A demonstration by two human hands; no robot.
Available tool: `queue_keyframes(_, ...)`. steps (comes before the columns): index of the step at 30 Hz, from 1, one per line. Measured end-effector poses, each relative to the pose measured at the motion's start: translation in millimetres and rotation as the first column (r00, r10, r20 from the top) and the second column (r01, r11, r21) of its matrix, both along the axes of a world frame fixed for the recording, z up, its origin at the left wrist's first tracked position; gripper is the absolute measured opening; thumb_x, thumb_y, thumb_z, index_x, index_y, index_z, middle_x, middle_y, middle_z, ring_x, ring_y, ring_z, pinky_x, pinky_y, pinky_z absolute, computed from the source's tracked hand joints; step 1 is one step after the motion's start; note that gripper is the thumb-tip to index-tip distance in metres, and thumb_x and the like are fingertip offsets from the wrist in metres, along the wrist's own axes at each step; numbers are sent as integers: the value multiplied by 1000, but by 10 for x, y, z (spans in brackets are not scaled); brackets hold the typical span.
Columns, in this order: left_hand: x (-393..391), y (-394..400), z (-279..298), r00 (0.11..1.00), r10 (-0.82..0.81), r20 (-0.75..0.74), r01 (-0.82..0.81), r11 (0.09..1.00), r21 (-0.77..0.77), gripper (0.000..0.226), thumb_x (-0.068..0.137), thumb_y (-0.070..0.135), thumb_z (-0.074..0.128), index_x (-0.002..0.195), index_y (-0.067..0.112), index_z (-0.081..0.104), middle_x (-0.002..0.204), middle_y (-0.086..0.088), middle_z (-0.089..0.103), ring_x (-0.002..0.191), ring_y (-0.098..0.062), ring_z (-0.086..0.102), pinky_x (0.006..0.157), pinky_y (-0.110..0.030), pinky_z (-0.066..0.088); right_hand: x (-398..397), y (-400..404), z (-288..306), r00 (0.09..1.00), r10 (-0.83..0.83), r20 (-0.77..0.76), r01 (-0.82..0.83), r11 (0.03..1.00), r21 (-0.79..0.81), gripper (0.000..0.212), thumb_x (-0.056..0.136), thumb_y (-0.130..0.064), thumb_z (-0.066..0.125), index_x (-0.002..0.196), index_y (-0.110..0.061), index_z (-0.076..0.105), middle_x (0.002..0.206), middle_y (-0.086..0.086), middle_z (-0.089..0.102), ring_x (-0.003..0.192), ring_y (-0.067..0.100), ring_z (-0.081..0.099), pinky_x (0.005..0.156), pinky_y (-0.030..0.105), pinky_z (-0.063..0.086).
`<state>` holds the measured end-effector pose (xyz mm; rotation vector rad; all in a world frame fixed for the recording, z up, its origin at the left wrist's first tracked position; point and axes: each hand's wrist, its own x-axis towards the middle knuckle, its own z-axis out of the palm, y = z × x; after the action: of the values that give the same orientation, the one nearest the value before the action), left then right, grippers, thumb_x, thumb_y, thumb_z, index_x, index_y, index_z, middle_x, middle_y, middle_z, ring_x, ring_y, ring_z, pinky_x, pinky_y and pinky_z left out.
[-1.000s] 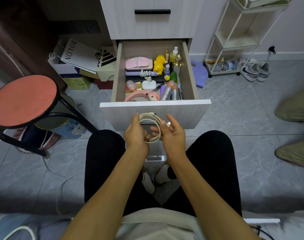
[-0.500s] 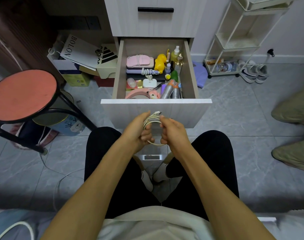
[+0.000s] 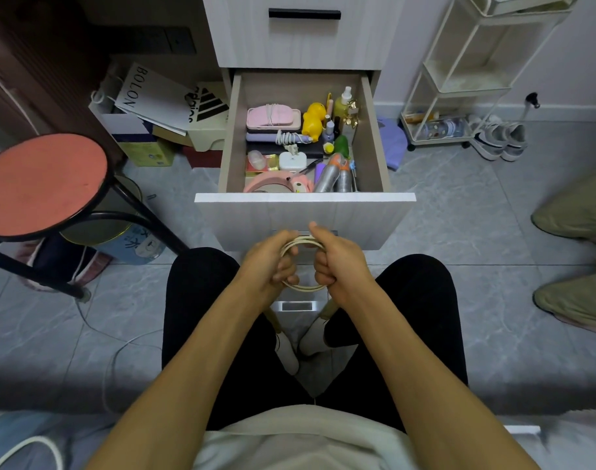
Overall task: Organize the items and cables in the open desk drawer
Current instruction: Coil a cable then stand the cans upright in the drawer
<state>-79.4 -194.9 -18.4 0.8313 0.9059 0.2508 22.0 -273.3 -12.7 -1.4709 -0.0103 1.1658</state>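
Note:
A coiled white cable (image 3: 301,285) hangs between my hands, just in front of the open drawer (image 3: 305,198). My left hand (image 3: 267,262) grips the coil's left side and my right hand (image 3: 335,262) grips its right side, fingers curled round the loops. Inside the drawer lie a pink case (image 3: 273,117) wrapped with a cord, a purple device with a coiled white cable (image 3: 284,137), a yellow duck toy (image 3: 313,118), a white charger (image 3: 292,161), a pink round mirror (image 3: 269,183), bottles and silver cans (image 3: 327,179).
A red-topped stool (image 3: 42,184) stands at the left, with boxes and bags (image 3: 154,110) behind it. A white wire rack (image 3: 459,79) and sneakers (image 3: 500,139) sit at the right. Another person's legs (image 3: 574,252) show at the right edge. A loose cable (image 3: 120,347) trails on the floor.
Both hands have closed round the coil and drawn closer together; the right hand, open a second ago, now grips the loops. The coil is tighter.

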Motion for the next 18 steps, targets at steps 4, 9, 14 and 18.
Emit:
queue_keyframes(4, -11, 7, 41, 998, -57, 4, 57, 998, 17, 35, 100, 28, 51, 81, 2, 65, 45, 2, 31, 35, -8, 23, 38, -21, 28, 53, -16, -31, 997, -70, -23, 70, 997, 20, 26, 91, -19, 62, 69, -15, 49, 43, -6, 28, 36, 8, 22, 35, 20, 19)
queue_keyframes(9, -22, -50, 11, 999, 35, -25, -35, 999, -3, 26, 94, 19, 54, 73, 6, 62, 43, 1, 31, 37, -10, 23, 41, -23, 28, 71, 4, -102, 971, -180, -155, 189, 981, 48, 25, 89, -12, 63, 69, -14, 48, 42, -5, 27, 34, 7, 22, 33, 18, 18)
queue_keyframes(14, 7, 12, -1, 980, 189, -66, -186, 981, 60, 22, 85, 7, 51, 66, 15, 44, 47, 1, 24, 37, -10, 19, 39, -23, 16, 0, 21, -80, 996, 19, -85, -19, 1000, 8, 22, 88, -23, 64, 72, -11, 54, 44, -5, 26, 38, 9, 22, 39, 23, 19)
queue_keyframes(18, 20, 63, 73, 978, 207, -4, -205, 973, 110, 22, 87, 3, 44, 69, 15, 40, 47, 0, 29, 38, -11, 22, 38, -21, 20, 66, 152, 13, 976, 160, 147, -145, 983, -112, 27, 87, -27, 63, 67, -10, 64, 42, -5, 32, 40, 11, 26, 41, 23, 22)
